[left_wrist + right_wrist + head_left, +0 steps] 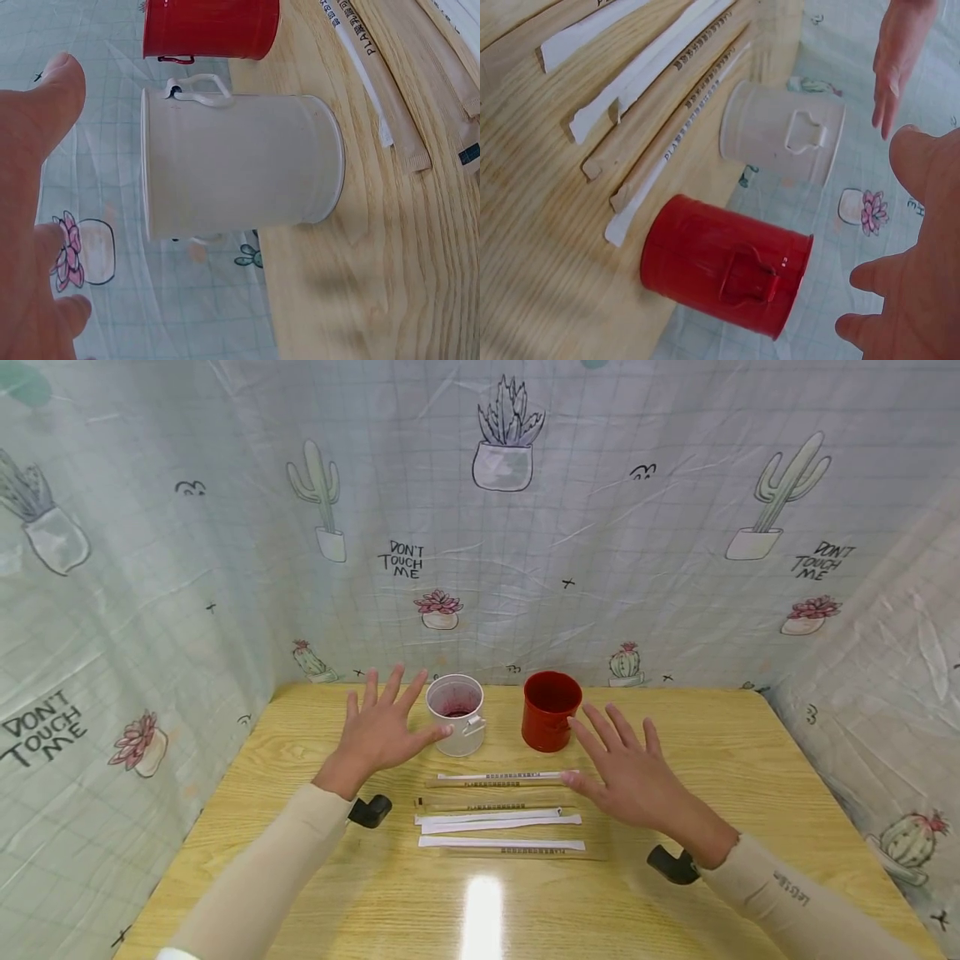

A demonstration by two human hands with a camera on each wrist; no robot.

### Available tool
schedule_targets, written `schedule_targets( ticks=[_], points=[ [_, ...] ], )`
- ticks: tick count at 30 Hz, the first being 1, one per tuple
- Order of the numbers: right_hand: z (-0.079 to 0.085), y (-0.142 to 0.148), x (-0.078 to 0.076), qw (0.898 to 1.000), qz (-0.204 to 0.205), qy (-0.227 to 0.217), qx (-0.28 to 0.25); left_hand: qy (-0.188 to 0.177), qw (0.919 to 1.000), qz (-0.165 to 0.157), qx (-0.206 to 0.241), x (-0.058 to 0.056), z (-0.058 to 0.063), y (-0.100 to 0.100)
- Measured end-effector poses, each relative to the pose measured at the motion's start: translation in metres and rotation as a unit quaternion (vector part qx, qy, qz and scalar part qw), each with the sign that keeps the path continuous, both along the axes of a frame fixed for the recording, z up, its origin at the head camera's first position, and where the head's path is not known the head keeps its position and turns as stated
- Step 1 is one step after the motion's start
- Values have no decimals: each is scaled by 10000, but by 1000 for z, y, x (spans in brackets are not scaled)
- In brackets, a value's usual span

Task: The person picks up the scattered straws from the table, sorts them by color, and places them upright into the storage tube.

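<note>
A: See creased cloth behind and around wooden table, printed w/ cacti and, several times, "DON'T TOUCH ME". Read any other txt?

B: Yes. Can make out "PLA" + Chinese chars on brown and white packets. Also spot small lettering on R sleeve, too small to read for sure.

A: Where to find cups?

B: At far side of table, upright: white cup on L, red cup on R, w/ a gap between. Packets lying crosswise in rows, nearer the person.

A: Get anything extra from wrist views?

B: From R wrist, get red cup's whole handle, mostly hidden in head view, plus L hand at upper edge. From head only, can look down into both cups, w/ reddish tint inside white.

A: And hands?

B: Both held out backs up, fingers and thumbs spread. L hand near white cup: thumb overlapping it in head view, but apart in L wrist view. R hand near red cup, apart in R wrist view.
</note>
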State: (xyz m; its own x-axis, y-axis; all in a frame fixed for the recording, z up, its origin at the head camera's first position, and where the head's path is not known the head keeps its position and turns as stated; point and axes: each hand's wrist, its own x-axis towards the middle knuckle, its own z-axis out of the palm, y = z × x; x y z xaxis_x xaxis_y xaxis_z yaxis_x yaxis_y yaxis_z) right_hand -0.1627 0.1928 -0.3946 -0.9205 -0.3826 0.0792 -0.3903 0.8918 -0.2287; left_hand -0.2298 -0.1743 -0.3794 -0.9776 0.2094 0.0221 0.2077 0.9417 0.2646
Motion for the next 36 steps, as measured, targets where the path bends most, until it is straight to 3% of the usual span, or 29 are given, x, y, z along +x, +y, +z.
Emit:
schedule_targets(
  ticks=[10, 21, 27, 36],
  points=[
    [-6, -4, 3, 9999, 41, -79, -113, 249, 9973, -227, 659, -7, -9, 6],
    [-12, -6, 7, 9997, 156, -126, -122, 261, 9771, -367, 2079, -17, -19, 11],
    [-16, -6, 8, 9997, 151, -164, -104, 271, 9672, -517, 2471, -21, -25, 14],
    [-23, -7, 8, 9996, 281, 3, -38, 250, 9595, -605, 2742, -24, -29, 18]
  ],
)
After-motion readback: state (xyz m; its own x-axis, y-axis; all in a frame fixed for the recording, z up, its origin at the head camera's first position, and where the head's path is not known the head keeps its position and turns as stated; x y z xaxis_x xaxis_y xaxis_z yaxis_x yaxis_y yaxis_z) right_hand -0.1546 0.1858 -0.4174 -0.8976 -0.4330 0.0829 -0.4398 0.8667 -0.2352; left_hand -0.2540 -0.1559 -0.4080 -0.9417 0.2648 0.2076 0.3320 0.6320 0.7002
